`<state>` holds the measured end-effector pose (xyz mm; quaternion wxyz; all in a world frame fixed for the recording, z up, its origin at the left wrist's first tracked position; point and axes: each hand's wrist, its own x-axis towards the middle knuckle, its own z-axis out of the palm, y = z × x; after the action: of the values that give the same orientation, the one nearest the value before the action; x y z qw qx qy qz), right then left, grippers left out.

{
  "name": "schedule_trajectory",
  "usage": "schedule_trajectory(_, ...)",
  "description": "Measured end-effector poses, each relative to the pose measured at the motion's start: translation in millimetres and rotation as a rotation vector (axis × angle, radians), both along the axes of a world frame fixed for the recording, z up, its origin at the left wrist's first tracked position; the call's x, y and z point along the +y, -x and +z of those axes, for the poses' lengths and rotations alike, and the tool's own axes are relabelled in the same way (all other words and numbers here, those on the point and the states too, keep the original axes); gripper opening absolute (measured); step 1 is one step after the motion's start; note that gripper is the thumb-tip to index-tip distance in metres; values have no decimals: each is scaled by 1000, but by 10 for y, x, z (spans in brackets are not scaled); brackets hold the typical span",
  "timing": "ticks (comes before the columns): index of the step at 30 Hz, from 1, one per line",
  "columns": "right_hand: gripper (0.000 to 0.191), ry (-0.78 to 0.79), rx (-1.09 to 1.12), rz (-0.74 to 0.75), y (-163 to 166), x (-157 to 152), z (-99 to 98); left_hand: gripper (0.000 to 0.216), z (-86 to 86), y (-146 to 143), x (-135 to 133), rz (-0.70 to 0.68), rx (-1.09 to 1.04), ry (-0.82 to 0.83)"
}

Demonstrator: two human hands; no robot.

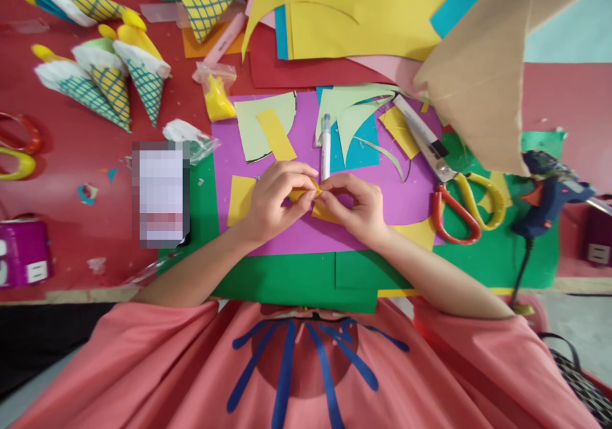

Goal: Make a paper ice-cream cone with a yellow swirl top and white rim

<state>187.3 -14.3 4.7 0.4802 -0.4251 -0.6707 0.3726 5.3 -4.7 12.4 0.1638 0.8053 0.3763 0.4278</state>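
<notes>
Hands: left hand [271,203] and right hand [361,211] are closed, fingertips pinched on a yellow paper piece [322,215].
Location: piece is held over the purple sheet [287,241], below the pen [326,145].
Open room: bare sheet is left towards the near edge; scissors [459,199] lie right.
Hidden: piece is largely covered by fingers.

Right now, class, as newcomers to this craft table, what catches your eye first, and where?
The left hand and right hand pinch a small yellow paper piece together over the purple sheet at the centre. Patterned paper cones lie upper left on the red table; red-and-yellow scissors and a blue glue gun sit to the right.
</notes>
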Motion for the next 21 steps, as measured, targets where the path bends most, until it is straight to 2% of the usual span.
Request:
schedule_trajectory(10, 7, 69, 5, 7, -15, 1, 6, 6, 7, 19, 22, -10, 28, 27)
schedule_trajectory(15, 6, 123, 156, -23, -74, 78, -50, 45, -29, 92, 80, -32, 85, 112)
schedule_trajectory(18, 12, 175, 231, -30, -112, 129, -42, 48, -65, 98, 104, 24, 197, 188)
schedule_trajectory(21, 17, 207, 267, -30, -129, 156, -19, 48, -98, 85, 115, 51, 209, 167)
